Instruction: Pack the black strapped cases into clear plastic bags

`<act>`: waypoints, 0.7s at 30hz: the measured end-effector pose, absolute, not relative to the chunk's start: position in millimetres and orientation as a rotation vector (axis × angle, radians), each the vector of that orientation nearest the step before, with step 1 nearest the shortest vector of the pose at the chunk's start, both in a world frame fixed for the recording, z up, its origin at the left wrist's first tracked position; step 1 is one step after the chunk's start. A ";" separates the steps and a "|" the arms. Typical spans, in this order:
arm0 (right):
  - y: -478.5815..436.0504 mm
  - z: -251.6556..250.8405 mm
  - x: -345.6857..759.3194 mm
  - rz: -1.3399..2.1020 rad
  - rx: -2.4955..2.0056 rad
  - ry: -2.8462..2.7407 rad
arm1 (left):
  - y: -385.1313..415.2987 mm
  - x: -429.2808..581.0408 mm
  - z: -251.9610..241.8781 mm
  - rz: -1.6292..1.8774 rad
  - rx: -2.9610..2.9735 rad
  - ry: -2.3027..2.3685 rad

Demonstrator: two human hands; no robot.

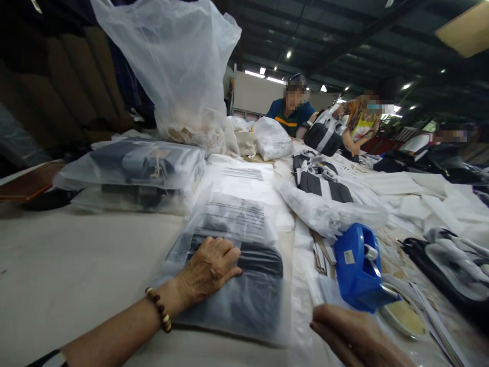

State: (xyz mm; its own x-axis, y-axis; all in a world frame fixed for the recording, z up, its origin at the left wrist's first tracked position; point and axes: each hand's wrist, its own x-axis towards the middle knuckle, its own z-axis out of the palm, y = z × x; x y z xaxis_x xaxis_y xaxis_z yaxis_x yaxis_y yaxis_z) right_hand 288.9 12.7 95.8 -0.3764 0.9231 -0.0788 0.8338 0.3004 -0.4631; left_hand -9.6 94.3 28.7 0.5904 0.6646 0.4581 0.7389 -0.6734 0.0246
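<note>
A dark folded item in a clear plastic bag [244,300] lies flat on the table before me, with printed lines showing on the far part of the plastic. My left hand [212,267] rests palm down on it, thumb apart from the fingers. At the lower right, my right hand [347,334] is closed, its fingertips pressed together; anything between them is hidden. Beyond it stands a blue tape dispenser [355,275]. Beside the dispenser is a roll of tape [405,316].
Bagged dark goods [145,168] are stacked at the left, with a large translucent bag [183,76] behind them. White plastic bags [244,176] lie ahead. Dark bags with pale straps [324,186] sit right of centre. Other people [292,109] work across the table.
</note>
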 end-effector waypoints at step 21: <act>106.4 96.7 183.3 -0.074 -2.059 -2.721 | 95.6 -9.6 27.1 -0.688 -2.652 -1.236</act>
